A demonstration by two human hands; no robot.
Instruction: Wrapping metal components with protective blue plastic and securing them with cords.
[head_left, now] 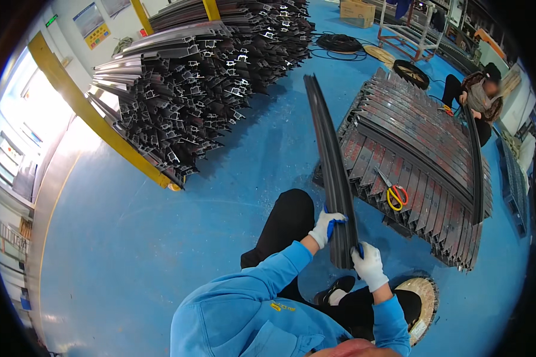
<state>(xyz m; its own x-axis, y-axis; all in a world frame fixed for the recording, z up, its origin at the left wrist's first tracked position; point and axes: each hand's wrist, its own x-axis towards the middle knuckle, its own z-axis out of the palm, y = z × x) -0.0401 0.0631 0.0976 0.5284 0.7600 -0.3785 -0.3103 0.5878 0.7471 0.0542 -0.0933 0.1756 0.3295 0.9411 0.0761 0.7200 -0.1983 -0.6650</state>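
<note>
Slat stack [429, 137] at your 1 o'clock | dark profile [333, 169] runs from you toward 12; your left hand [325, 228] clamps its side; your right hand [370, 266] grips its near end | step: seemingly steadying it; next move likely calls for even grip

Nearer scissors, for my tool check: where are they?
In the head view, right of centre, the scissors lie on the stacked strips, right of the held strip.

Profile strip [332, 166], centre: black, grey lengthwise highlights. Gloves [372, 268], lower centre: white with blue patches. Scissors [392, 188], right of centre: yellow and red-orange handles. Slatted stack [423, 227], right: dark grey, streaked rusty red. Floor [131, 250]: blue. Post [83, 109], upper left: yellow. Jacket [229, 306], bottom: light blue, yellow emblem [283, 307].
</note>
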